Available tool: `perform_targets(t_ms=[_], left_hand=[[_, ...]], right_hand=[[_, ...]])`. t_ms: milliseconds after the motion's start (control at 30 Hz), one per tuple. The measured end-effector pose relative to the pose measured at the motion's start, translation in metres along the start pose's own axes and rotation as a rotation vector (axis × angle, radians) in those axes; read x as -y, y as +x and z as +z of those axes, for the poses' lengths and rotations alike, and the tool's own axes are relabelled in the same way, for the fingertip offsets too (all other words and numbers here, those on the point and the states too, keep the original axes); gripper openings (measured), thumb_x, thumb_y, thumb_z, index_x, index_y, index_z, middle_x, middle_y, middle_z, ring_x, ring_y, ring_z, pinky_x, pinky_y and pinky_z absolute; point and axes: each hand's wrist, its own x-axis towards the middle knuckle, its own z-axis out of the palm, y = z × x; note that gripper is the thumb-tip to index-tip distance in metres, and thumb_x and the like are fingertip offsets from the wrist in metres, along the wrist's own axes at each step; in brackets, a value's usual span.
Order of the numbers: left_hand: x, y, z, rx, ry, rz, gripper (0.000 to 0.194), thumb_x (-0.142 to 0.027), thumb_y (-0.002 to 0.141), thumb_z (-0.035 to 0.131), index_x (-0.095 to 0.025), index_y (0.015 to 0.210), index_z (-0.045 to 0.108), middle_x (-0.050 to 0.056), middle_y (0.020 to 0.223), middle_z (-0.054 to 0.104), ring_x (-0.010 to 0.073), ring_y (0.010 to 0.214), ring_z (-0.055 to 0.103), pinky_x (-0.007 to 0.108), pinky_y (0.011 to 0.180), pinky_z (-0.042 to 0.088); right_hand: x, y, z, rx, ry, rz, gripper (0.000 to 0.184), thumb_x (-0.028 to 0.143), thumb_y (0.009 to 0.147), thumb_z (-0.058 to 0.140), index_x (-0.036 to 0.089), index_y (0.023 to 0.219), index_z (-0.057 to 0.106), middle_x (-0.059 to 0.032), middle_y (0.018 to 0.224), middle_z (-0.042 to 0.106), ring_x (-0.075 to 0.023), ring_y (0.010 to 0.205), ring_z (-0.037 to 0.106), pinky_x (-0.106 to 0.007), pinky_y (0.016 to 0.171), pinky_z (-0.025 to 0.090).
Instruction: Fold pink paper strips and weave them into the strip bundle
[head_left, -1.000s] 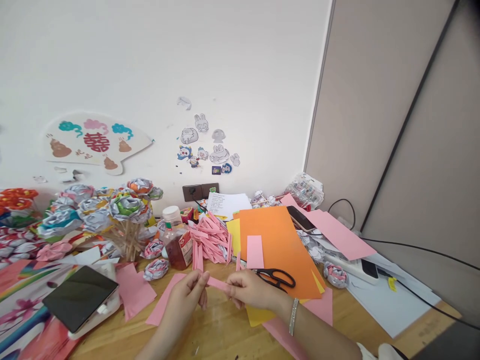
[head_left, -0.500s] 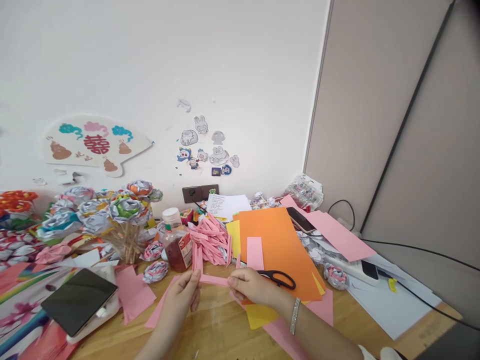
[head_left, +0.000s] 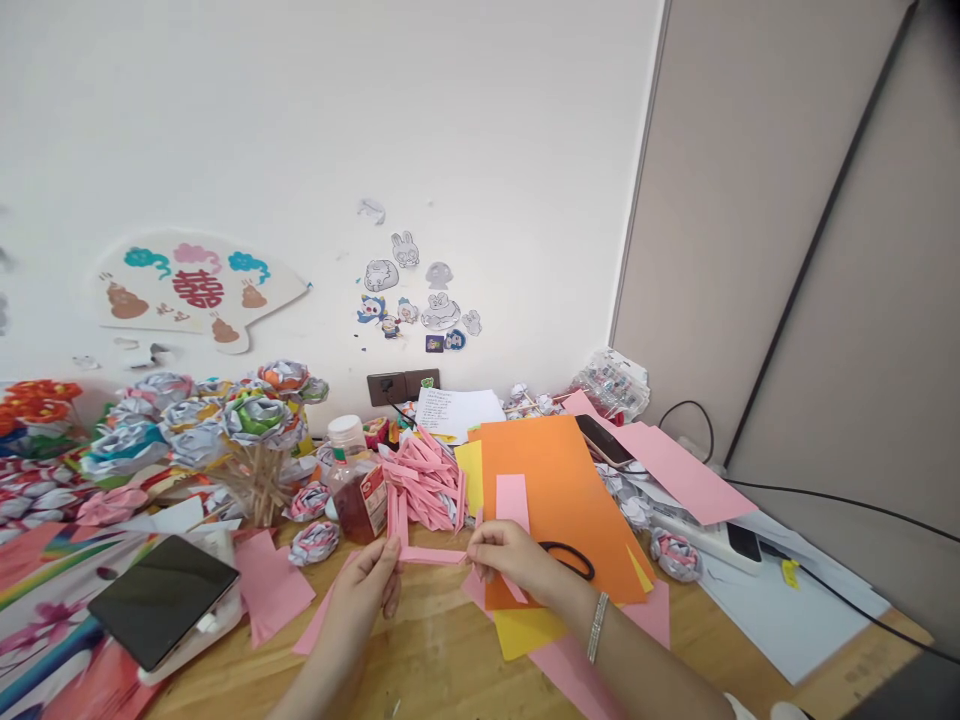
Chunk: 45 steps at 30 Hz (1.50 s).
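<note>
A narrow pink paper strip (head_left: 433, 555) is stretched level between my two hands, just above the wooden desk (head_left: 442, 660). My left hand (head_left: 367, 585) pinches its left end with closed fingers. My right hand (head_left: 510, 560) pinches the right end, and a bracelet shows on that wrist. Behind the strip lies a heap of folded pink strips (head_left: 424, 480). Black scissors (head_left: 570, 560) rest on the orange sheet (head_left: 559, 490) just right of my right hand, partly hidden by it.
A bottle with a white cap (head_left: 352, 480) stands left of the pink heap. Paper flowers on sticks (head_left: 240, 430) fill the left. A tablet (head_left: 161, 598) lies at lower left. Phones (head_left: 604, 440), a power strip (head_left: 720, 540) and cables sit on the right.
Both hands have lifted the pink strip slightly up and away from me and drawn it out straighter; my right hand has shifted right over the scissors.
</note>
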Motion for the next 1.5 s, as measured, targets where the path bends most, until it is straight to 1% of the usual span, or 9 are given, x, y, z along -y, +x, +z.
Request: perform_targets(t_ms=[200, 367, 567, 667, 733, 933, 1100, 1233, 1500], left_hand=[[0.008, 0.003, -0.001, 0.011, -0.018, -0.005, 0.041, -0.057, 0.062, 0.051, -0.020, 0.051, 0.040, -0.013, 0.030, 0.030, 0.0044, 0.024, 0.030, 0.017, 0.031, 0.025], [0.009, 0.004, -0.001, 0.027, -0.001, 0.016, 0.039, -0.056, 0.065, 0.050, -0.020, 0.052, 0.040, -0.013, 0.030, 0.030, 0.0045, 0.024, 0.031, 0.017, 0.031, 0.025], [0.004, 0.000, 0.000, 0.035, 0.085, 0.065, 0.038, -0.053, 0.069, 0.046, -0.020, 0.052, 0.038, -0.013, 0.032, 0.032, 0.0049, 0.027, 0.033, 0.017, 0.033, 0.026], [0.002, -0.001, 0.000, 0.031, 0.109, 0.074, 0.038, -0.053, 0.068, 0.046, -0.020, 0.051, 0.036, -0.013, 0.032, 0.031, 0.0054, 0.027, 0.034, 0.017, 0.034, 0.027], [-0.001, -0.002, 0.001, 0.029, 0.118, 0.067, 0.038, -0.053, 0.068, 0.045, -0.020, 0.051, 0.036, -0.013, 0.032, 0.031, 0.0057, 0.027, 0.034, 0.018, 0.034, 0.027], [-0.006, -0.003, 0.001, 0.025, 0.131, 0.054, 0.037, -0.052, 0.068, 0.045, -0.021, 0.051, 0.036, -0.012, 0.032, 0.032, 0.0063, 0.028, 0.034, 0.018, 0.035, 0.027], [-0.005, -0.003, 0.000, 0.040, 0.125, 0.053, 0.037, -0.053, 0.067, 0.045, -0.021, 0.051, 0.037, -0.012, 0.031, 0.031, 0.0064, 0.027, 0.033, 0.019, 0.035, 0.026], [-0.002, -0.001, -0.002, 0.023, 0.114, 0.042, 0.037, -0.053, 0.068, 0.045, -0.020, 0.051, 0.038, -0.013, 0.031, 0.031, 0.0059, 0.027, 0.034, 0.018, 0.035, 0.026], [-0.002, 0.000, -0.001, 0.021, 0.062, 0.018, 0.040, -0.056, 0.064, 0.048, -0.020, 0.050, 0.039, -0.013, 0.030, 0.030, 0.0052, 0.026, 0.032, 0.018, 0.034, 0.025]], right_hand=[[-0.001, 0.000, 0.001, -0.003, 0.045, -0.022, 0.010, 0.020, 0.067, 0.053, 0.013, 0.060, 0.052, 0.0037, 0.048, 0.047, -0.0071, 0.045, 0.045, -0.019, 0.046, 0.036], [0.003, -0.001, 0.001, -0.010, 0.095, 0.020, 0.013, 0.022, 0.068, 0.053, 0.013, 0.060, 0.052, 0.0032, 0.050, 0.049, -0.0064, 0.044, 0.044, -0.018, 0.044, 0.036], [0.001, -0.002, -0.001, 0.102, 0.056, 0.047, 0.029, 0.040, 0.072, 0.054, 0.012, 0.064, 0.055, 0.0023, 0.050, 0.049, -0.0057, 0.043, 0.045, -0.017, 0.042, 0.034], [-0.001, -0.002, -0.002, 0.169, 0.046, 0.039, 0.033, 0.043, 0.072, 0.054, 0.011, 0.065, 0.055, 0.0014, 0.051, 0.051, -0.0060, 0.045, 0.047, -0.017, 0.044, 0.035], [-0.002, -0.003, -0.003, 0.186, 0.043, 0.026, 0.034, 0.044, 0.072, 0.053, 0.011, 0.064, 0.054, 0.0011, 0.051, 0.052, -0.0059, 0.045, 0.047, -0.017, 0.045, 0.036], [-0.003, -0.002, -0.003, 0.194, 0.067, 0.051, 0.034, 0.045, 0.071, 0.055, 0.012, 0.064, 0.052, 0.0010, 0.053, 0.053, -0.0055, 0.043, 0.047, -0.017, 0.044, 0.037], [-0.002, -0.003, -0.003, 0.204, 0.071, 0.056, 0.033, 0.045, 0.070, 0.056, 0.012, 0.064, 0.050, 0.0022, 0.051, 0.052, -0.0058, 0.042, 0.047, -0.019, 0.046, 0.040], [0.000, -0.003, -0.002, 0.176, 0.050, 0.025, 0.033, 0.044, 0.072, 0.055, 0.012, 0.064, 0.050, 0.0028, 0.050, 0.050, -0.0057, 0.042, 0.047, -0.019, 0.046, 0.040], [-0.004, -0.001, -0.001, 0.180, -0.033, -0.041, 0.032, 0.044, 0.074, 0.051, 0.013, 0.064, 0.049, 0.0034, 0.050, 0.049, -0.0061, 0.043, 0.047, -0.018, 0.046, 0.037]])
